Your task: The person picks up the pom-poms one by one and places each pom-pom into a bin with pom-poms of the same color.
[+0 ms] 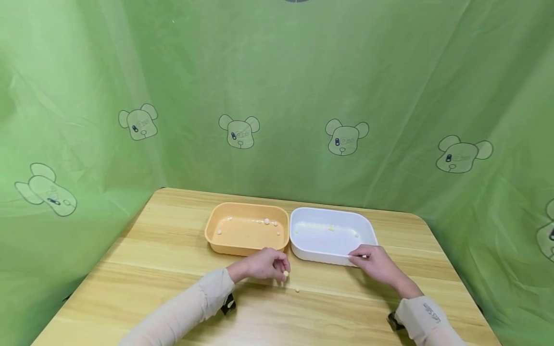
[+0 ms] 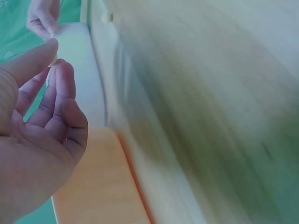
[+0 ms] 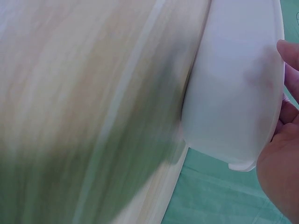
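Note:
My left hand [image 1: 268, 264] pinches a small pale-yellow ball [image 1: 286, 273] between thumb and fingertips, just over the table in front of the two tubs. In the left wrist view, the thumb and fingers mostly hide that ball [image 2: 55, 61]. A second tiny pale ball [image 1: 297, 290] lies on the wood nearby. At the near right corner of a white plastic tub [image 1: 318, 254], my right hand [image 1: 377, 263] grips the rim. The right wrist view shows the thumb outside the tub wall [image 3: 224, 93], with part of the hand cut off by the frame.
An orange tub [image 1: 233, 250] stands left of the white one, their sides nearly touching. Several small white balls lie in the orange tub; a few tiny yellow bits [image 1: 331, 228] lie in the white one. Green curtain [image 1: 277, 168] hangs behind the wooden table [image 1: 173, 250].

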`<state>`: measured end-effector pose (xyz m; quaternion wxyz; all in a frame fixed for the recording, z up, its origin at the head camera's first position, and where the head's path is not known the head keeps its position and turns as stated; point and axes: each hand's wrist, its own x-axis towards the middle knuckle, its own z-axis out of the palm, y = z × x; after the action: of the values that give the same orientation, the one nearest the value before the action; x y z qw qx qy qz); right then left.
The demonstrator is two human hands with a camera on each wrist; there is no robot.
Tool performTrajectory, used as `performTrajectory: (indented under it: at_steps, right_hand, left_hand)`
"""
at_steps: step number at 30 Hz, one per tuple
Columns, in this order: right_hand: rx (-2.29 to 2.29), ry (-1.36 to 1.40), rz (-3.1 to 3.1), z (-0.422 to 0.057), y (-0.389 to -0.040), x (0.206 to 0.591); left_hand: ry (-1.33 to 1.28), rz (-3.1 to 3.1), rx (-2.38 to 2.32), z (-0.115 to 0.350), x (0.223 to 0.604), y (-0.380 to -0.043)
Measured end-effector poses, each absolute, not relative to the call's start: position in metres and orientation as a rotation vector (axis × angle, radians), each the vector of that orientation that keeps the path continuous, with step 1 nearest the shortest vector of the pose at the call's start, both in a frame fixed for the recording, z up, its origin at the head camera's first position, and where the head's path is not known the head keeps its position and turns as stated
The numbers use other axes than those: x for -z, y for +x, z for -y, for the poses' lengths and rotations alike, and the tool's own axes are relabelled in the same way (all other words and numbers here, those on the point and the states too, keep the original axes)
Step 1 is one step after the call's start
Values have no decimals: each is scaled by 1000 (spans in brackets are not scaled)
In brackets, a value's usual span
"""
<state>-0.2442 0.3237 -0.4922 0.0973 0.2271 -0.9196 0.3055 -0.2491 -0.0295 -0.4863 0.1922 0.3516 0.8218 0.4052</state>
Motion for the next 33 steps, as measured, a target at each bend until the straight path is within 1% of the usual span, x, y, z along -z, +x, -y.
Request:
performTrajectory:
  at_steps: [12,23,33]
  right_hand:
    - [-905,678,2722,-324,-243,491]
    - [-922,675,2730,-323,-242,490]
    - [-925,676,2732,-323,-242,490]
  left_hand:
    - [996,-2277,-1300,29,472,-256]
    - [948,-2292,-1370,24,452,-253]
    - [924,-2336,-1387,22,449,-264]
